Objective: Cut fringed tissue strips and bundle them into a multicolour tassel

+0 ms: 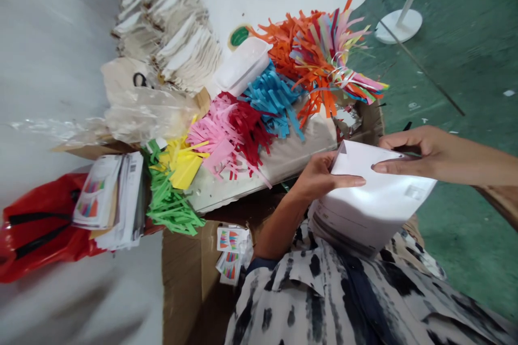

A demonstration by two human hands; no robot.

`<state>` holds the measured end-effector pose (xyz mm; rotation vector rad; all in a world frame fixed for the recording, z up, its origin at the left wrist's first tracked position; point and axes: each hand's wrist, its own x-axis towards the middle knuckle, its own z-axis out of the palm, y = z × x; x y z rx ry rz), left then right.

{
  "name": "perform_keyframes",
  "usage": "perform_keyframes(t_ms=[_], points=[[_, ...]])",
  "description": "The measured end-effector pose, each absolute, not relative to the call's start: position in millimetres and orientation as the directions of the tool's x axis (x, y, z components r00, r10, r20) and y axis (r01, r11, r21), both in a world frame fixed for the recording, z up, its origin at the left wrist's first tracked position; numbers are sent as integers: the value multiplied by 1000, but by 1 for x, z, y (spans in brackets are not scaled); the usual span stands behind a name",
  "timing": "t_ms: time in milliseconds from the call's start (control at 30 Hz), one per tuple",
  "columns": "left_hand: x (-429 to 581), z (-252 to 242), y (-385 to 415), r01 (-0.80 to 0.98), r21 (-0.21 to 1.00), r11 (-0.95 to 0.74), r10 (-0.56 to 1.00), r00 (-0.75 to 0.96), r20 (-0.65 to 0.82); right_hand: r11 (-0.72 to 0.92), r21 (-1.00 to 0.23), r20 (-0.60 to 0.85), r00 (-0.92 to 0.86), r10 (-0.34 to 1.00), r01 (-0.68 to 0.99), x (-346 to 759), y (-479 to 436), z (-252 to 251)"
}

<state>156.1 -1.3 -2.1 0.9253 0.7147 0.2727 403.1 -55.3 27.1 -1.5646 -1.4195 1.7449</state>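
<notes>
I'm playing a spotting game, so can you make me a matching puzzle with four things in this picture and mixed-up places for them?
Things
1. White printed paper packet
2. Shiny red bag with black straps
3. Heap of cut green paper strips
4. White rectangular plastic tub

Places
A. Right beside the sky-blue paper strips
B. Held by the left hand and the right hand
C. Next to the yellow paper strips
D. At the picture's left edge

Right pairs: 1-B, 2-D, 3-C, 4-A
</notes>
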Motion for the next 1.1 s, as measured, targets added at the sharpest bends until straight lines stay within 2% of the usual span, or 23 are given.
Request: perform_keyframes(t_ms=[100,333,600,767,967,1100], points=[[155,0,-2,87,798,597,511,725,-461,-388,-851,-499,-316,807,355,403,-55,25],[158,2,-7,71,834,547,567,701,-432,-384,-842,-479,-199,855,378,406,-60,18],[155,-4,-13,81,800,594,558,675,-483,-282,-865,-409,-261,874,414,402,-58,23],[157,-2,-15,83,815,574,591,647,-482,-308,-869,-430,-281,858,388,402,-59,20],[159,0,-12,108,820,562,584,650,-486,-422,-857,-508,-347,788,295,405,-58,20],[157,-3,-7,122,803,583,537,683,-494,-321,-869,-442,-300,845,376,409,-55,22]])
